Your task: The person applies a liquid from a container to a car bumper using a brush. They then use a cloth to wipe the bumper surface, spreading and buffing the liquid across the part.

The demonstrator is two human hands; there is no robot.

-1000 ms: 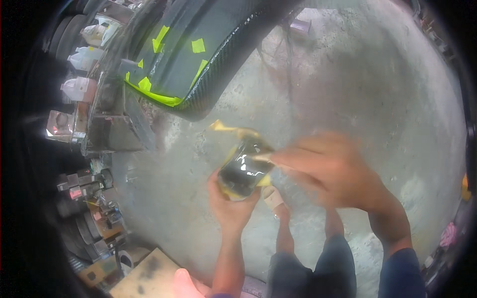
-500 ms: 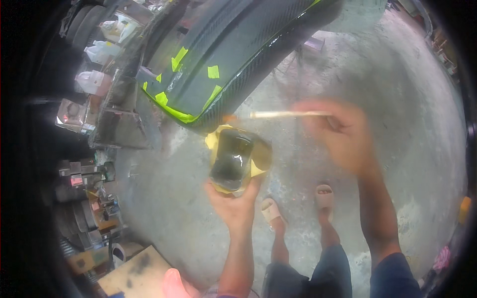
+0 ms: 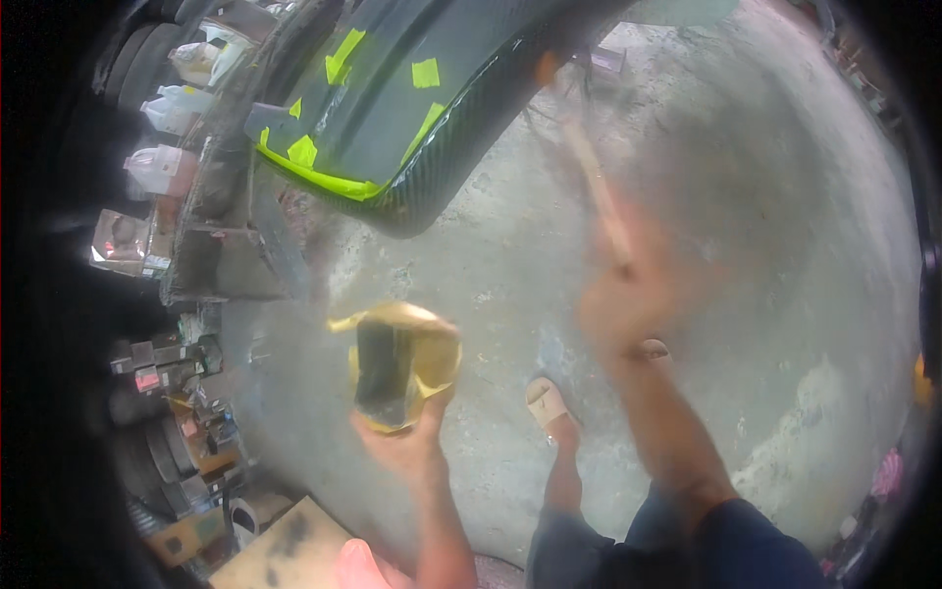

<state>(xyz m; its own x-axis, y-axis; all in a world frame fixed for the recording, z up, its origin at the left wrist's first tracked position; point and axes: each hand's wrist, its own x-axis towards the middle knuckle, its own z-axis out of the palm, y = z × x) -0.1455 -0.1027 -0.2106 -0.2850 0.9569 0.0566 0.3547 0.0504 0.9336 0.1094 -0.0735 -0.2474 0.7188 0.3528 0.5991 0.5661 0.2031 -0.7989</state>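
My left hand (image 3: 407,454) holds a cup-like yellow container (image 3: 437,358) from below, fingers wrapped around its base. The container has ragged yellow edges and something dark and glossy inside. Blurred by motion, my right hand (image 3: 638,294) is closed on the pale handle of a thin brush (image 3: 596,177). Its orange tip points up and away, near the right edge of a long dark panel with a carbon-weave look (image 3: 378,108). Strips and squares of bright green tape (image 3: 339,185) are stuck along the panel's near end and on its top.
Jugs (image 3: 162,169) and boxes (image 3: 120,240) stand on a cluttered shelf to the left. More small boxes and parts lie below them. A tan board (image 3: 280,550) sits at the lower left. My sandalled feet (image 3: 547,402) stand on the grey concrete floor (image 3: 491,285).
The container in my left hand has moved left and nearer to me, away from the panel. My right hand has swung left, and the brush has turned from pointing left to pointing away.
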